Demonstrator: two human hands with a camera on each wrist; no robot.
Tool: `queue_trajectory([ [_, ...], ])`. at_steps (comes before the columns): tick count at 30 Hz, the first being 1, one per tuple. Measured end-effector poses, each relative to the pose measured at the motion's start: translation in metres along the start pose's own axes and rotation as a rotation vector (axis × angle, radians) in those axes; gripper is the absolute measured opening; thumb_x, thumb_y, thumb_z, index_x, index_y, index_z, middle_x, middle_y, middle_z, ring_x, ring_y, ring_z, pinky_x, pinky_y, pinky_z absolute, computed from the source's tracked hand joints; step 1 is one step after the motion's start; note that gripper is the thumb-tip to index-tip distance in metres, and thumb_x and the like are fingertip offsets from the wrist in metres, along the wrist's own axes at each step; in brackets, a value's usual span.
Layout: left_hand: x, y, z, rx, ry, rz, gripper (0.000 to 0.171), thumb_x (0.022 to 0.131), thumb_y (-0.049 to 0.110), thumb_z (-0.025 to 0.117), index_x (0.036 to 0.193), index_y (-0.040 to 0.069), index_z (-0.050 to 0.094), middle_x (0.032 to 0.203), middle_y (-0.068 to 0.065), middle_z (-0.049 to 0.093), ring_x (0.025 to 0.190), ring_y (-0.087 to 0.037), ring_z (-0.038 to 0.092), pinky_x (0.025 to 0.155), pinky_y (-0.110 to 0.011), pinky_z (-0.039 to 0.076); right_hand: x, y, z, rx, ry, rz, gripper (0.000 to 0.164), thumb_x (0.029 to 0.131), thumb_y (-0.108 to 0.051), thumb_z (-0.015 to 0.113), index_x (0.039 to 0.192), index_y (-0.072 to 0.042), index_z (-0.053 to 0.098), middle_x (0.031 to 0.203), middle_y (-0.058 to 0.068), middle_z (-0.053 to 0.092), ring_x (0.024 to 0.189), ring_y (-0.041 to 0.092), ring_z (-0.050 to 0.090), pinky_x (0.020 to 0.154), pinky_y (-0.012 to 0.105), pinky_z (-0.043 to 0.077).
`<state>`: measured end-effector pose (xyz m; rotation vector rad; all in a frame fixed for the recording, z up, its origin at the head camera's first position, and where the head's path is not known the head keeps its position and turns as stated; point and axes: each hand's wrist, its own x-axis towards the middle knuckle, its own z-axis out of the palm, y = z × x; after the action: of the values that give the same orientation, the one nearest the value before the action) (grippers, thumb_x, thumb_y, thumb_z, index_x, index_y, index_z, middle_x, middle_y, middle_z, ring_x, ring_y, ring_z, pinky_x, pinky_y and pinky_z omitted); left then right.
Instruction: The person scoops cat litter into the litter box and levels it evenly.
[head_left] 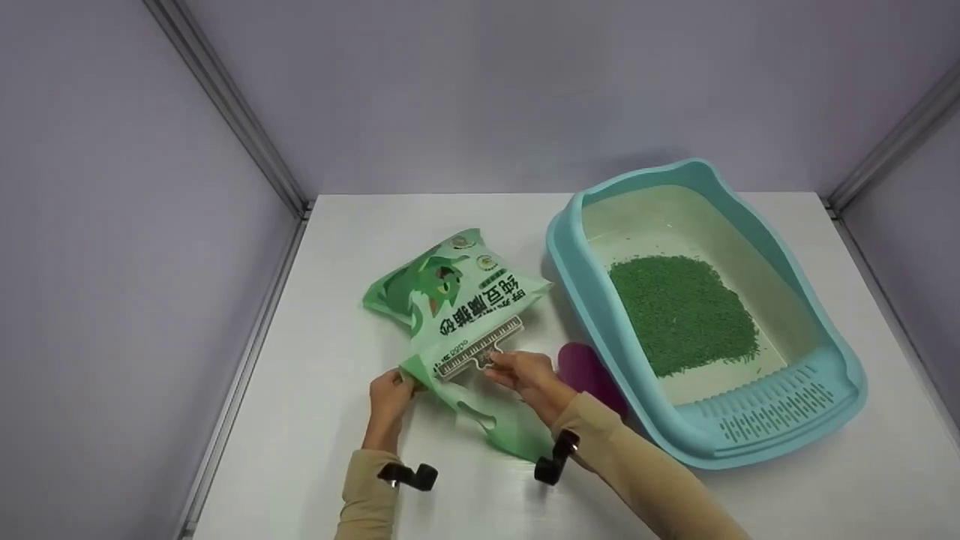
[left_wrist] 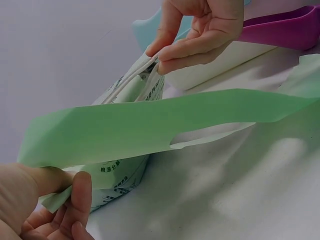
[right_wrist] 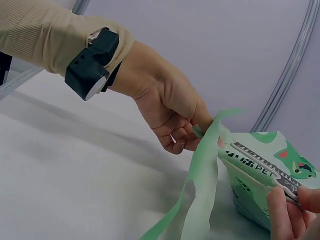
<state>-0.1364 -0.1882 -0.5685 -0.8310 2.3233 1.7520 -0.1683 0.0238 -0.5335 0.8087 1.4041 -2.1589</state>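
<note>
A green and white cat litter bag lies on the table in the head view, its loose top strip with a cut-out handle hole turned toward me. My left hand pinches the left corner of that strip between thumb and fingers. With thumb and fingertips my right hand holds the handle of a white bag clip with dark ruler-like marks, lying across the bag below its printing. In the left wrist view the clip's two thin arms stand apart at the bag. Part of the bag is hidden behind the green strip there.
A blue litter box stands on the right with green litter pellets inside. A purple scoop lies against its left side, partly behind my right forearm. Grey walls surround the white table at the back and sides.
</note>
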Motion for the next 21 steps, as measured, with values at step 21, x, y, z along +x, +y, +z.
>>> queue_trajectory([
  [21,-0.002,0.002,0.0,0.023,0.0,-0.019,0.026,0.089,0.004,0.049,0.104,-0.008,0.066,0.085,-0.007,0.066,0.076,-0.012,0.057,0.065,-0.021,0.046,0.006,-0.008,0.011,0.005,0.029,0.009,0.005,0.085,0.006,0.065,0.089,0.008,0.066,0.062,0.008,0.066,0.055,0.016,0.069,0.062,0.026,0.06],
])
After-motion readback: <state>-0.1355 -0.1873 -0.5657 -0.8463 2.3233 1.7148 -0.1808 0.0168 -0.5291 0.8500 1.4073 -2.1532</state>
